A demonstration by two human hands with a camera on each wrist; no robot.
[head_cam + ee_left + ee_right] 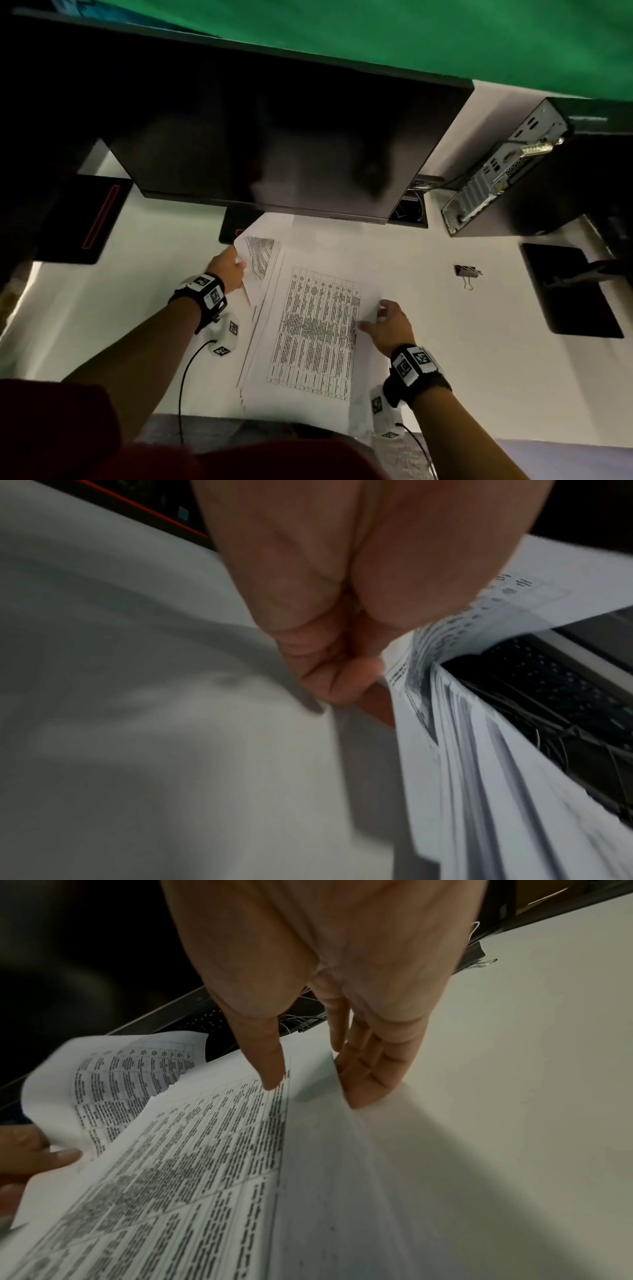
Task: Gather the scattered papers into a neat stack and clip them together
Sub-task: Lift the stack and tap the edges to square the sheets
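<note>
**Papers between both hands, clip lying apart**

A white desk [445, 342] fills the lower part of the head view, with a large dark monitor [274, 137] hanging over its far side and a computer case [496, 178] lying at the far right. A black pad [575, 291] sits on the right of the desk.

The papers [308, 329] — printed with dense tables — lie in a loose pile at the middle of the desk, between the two hands, with sheet edges fanned out along the left side. At the far left corner of the pile a few sheets are lifted and curled up off the desk.

The left hand [227, 269] is at that raised corner; the left wrist view shows its fingers [329, 674] curled and pinching the bent sheets, the paper edges fanning down to the right of the hand. The right hand [390, 325] is at the right edge of the pile, about midway along it. Its fingers [369, 1069] are straight and set against the paper's edge where it meets the desk, while the thumb reaches over the top sheet — nothing is gripped.

The binder clip [467, 272], black with silver handles, lies on the bare desk beyond and to the right of the right hand, well apart from the papers and touched by neither hand.
</note>
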